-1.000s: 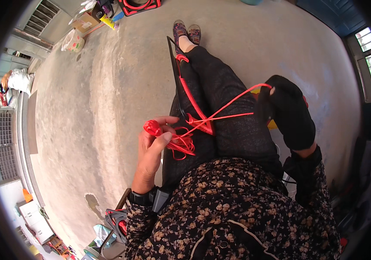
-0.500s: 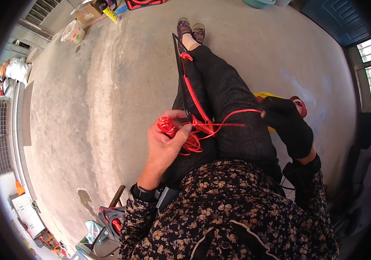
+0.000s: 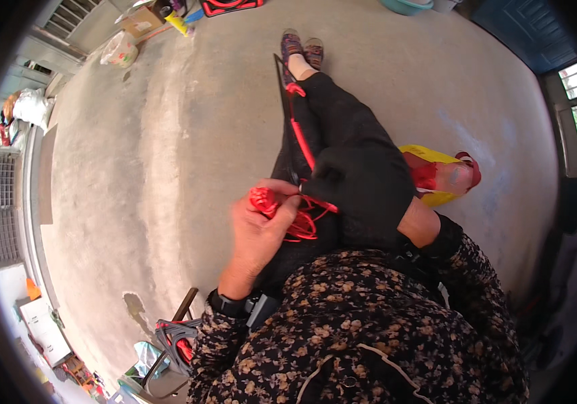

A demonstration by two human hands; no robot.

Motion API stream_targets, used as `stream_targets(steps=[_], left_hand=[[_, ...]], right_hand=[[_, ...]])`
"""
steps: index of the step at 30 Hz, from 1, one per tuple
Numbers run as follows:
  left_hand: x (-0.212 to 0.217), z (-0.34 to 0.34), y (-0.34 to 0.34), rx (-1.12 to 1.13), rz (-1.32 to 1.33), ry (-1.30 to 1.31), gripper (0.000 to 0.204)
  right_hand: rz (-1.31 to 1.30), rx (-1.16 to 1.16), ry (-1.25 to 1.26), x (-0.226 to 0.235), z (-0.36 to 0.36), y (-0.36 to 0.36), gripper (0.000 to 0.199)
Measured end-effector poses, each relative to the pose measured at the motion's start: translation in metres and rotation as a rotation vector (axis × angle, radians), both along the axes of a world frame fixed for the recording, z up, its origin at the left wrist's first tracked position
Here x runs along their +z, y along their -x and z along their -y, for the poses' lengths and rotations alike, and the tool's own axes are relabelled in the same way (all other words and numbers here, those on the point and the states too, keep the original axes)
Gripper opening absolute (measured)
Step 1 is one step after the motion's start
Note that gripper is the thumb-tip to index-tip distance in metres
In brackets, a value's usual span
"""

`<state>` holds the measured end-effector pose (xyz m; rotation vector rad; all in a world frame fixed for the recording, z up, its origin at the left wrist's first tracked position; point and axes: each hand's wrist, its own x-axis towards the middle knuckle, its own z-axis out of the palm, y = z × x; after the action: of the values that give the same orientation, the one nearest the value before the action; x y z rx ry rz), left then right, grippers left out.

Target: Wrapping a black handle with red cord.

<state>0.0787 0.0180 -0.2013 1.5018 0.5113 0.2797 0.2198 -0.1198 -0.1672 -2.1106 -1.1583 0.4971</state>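
My bare left hand [image 3: 251, 219] is closed round a knotted bundle of red cord [image 3: 262, 199], with loose loops hanging below its thumb. Its thumb and forefinger also pinch a thin black strip [image 3: 286, 94], which runs up along my legs and is partly bound in red cord. My right hand [image 3: 362, 192], in a black glove, is right beside the left fingertips, over my lap. Its fingers curl together at the cord where it meets the strip; the glove hides the strand in them and part of the binding.
A yellow and red bag [image 3: 436, 176] lies on the floor to the right of my legs. At lower left stands a chair [image 3: 184, 304] with grey and red material on it. A white basket [image 3: 119, 49] and a cardboard box [image 3: 142, 23] are at the far left.
My right hand has come in from the right to the left fingertips, and the strand stretched between them no longer shows. The bag on the right is now uncovered. My left hand keeps its hold.
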Motion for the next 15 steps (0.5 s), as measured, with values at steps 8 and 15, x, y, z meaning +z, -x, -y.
stream_targets(steps=[8,15], left_hand=[[-0.003,-0.005,0.003,-0.002,0.013,-0.024,0.013],[-0.006,-0.005,0.004,-0.009,0.039,0.009,0.009]], right_hand=[[-0.349,-0.054,-0.146,-0.006,-0.001,0.001,0.012],[-0.377,-0.167,-0.378,-0.02,0.006,0.009,0.032]])
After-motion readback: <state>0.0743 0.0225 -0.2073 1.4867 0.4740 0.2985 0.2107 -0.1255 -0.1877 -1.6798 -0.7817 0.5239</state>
